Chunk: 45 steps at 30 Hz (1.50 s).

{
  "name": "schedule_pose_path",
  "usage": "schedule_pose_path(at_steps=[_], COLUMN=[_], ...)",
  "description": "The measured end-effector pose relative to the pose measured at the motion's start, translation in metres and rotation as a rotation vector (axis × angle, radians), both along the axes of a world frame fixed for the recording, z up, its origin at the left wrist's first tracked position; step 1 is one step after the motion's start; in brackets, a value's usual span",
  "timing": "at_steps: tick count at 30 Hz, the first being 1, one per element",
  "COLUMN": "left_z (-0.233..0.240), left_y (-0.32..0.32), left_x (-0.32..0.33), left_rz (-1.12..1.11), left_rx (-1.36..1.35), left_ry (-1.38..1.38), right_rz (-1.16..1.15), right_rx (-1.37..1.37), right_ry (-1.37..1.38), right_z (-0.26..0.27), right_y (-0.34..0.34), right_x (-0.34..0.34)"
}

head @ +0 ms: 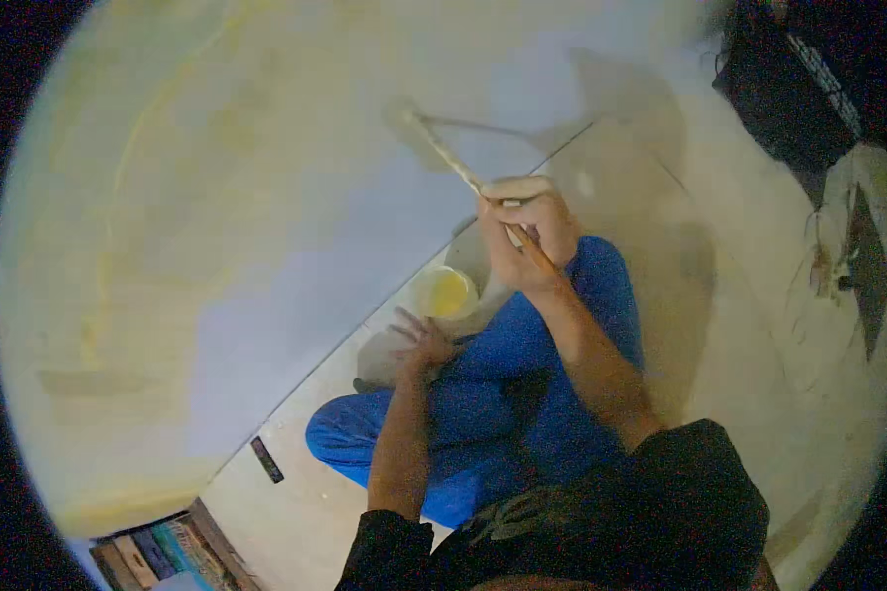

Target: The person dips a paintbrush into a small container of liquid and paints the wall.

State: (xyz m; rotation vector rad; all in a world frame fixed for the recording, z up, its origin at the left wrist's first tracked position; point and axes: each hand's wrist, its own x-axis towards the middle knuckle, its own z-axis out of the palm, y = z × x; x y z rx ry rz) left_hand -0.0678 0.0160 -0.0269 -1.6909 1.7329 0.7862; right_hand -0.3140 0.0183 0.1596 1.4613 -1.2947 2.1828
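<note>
My right hand grips a long, thin paintbrush by its wooden handle. The brush's far end reaches up to a broad pale wall, which carries yellowish and bluish-lilac areas. Blur hides whether the tip touches it. Below the brush stands a light-coloured cup with yellow liquid, perhaps paint, inside. Close beside this cup is my left hand, its fingers spread and nothing in them. I cannot tell whether it touches the cup. Both forearms pass over my crossed legs in blue trousers.
A dark seam separates the wall from the pale floor. On the floor lies a small dark rectangular object. Several book-like items line the lower left. At the right are a black cloth or bag and crumpled whitish material.
</note>
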Motion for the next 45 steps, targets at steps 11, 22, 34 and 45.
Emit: schedule_pose_path(at_steps=[11, 22, 34, 45], left_z=[-0.038, 0.028, 0.011, 0.008], left_y=[-0.005, 0.008, 0.007, 0.010], left_x=[0.035, 0.014, 0.012, 0.010], left_rz=[0.118, 0.150, 0.110, 0.192], left_rx=[-0.147, -0.114, -0.175, -0.186], left_ry=[0.101, 0.132, 0.183, 0.244], right_rz=[-0.051, -0.023, 0.054, -0.043], right_rx=[0.311, 0.126, 0.093, 0.257], right_ry=[-0.042, 0.120, 0.136, 0.125], right_z=[0.033, 0.025, 0.026, -0.022], right_y=[0.007, 0.008, 0.015, 0.022], right_x=[0.020, 0.017, 0.015, 0.001])
